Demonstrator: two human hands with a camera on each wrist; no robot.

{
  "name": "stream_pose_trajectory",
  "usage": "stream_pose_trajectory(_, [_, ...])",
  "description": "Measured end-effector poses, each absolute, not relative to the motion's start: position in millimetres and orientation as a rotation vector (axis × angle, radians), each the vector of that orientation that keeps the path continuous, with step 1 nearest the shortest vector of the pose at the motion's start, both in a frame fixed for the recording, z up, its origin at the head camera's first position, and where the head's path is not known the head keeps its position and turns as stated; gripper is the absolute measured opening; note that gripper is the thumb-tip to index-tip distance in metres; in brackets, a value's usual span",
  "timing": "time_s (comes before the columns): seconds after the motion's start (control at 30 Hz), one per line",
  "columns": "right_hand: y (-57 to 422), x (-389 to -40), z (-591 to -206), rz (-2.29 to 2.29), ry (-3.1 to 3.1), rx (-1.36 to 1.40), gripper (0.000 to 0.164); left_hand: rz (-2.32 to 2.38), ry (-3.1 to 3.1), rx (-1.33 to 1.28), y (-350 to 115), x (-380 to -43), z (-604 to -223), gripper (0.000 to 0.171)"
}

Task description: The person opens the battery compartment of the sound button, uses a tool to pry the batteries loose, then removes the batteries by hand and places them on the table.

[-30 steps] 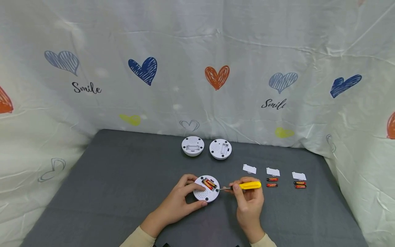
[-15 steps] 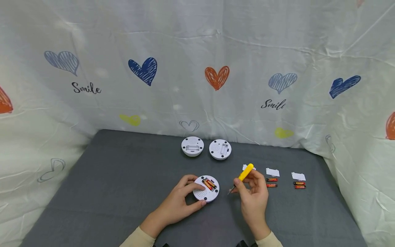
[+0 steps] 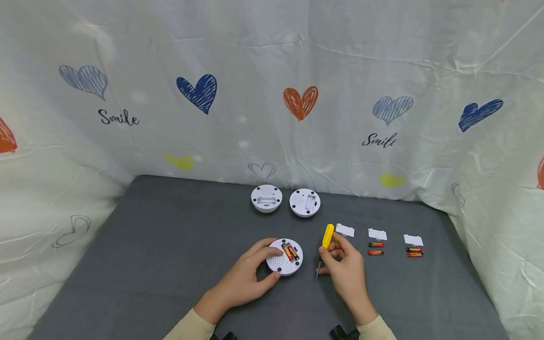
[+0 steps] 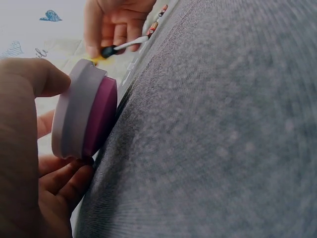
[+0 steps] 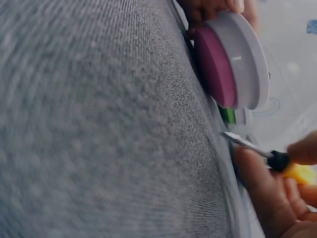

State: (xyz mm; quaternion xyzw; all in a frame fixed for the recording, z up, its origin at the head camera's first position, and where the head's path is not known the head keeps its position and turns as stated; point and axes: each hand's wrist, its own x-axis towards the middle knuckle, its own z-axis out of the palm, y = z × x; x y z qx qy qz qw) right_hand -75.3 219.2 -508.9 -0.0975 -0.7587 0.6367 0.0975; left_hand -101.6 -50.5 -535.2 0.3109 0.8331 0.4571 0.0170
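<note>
My left hand grips a round white device by its rim, with the thumb on the near side. Its underside, facing up, has small black feet, a grid of holes and an uncovered compartment with two red and black batteries. From the side, the left wrist view shows a pink lower part against the grey cloth. To the right of the device, my right hand holds a screwdriver between thumb and fingers. The yellow handle points up and the metal shaft points down, apart from the device.
Two similar white devices, one at the back left and one beside it, show uncovered battery compartments. White covers lie in a row at the right, with pairs of batteries below two of them. A printed curtain hangs behind the table.
My right hand has drawn the screwdriver away from the device and swung it from nearly level to upright, tip down. The device has turned slightly clockwise in my left hand.
</note>
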Motion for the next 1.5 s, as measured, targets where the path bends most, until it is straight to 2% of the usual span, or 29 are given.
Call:
stream_pose_trajectory(0.2, [220,-77,-512,1.784,-2.452,-0.321,0.049,1.404,2.575,0.94,-49,-101,-533,0.041])
stream_pose_trajectory(0.43, [220,-76,-511,1.633,-2.639,-0.339,0.038,1.402,2.585,0.901,-48,-102,-532,0.052])
stream_pose_trajectory(1.2, [222,-76,-500,1.43,-2.915,-0.229,0.051,1.413,2.581,0.925,-49,-104,-530,0.051])
stream_pose_trajectory(1.37, [226,-78,-498,1.202,-2.918,-0.131,0.046,1.414,2.571,0.926,-49,-103,-532,0.051])
stream_pose_trajectory(1.5, [229,-78,-499,1.152,-2.811,0.052,0.043,1.411,2.561,0.92,-50,-102,-534,0.049])
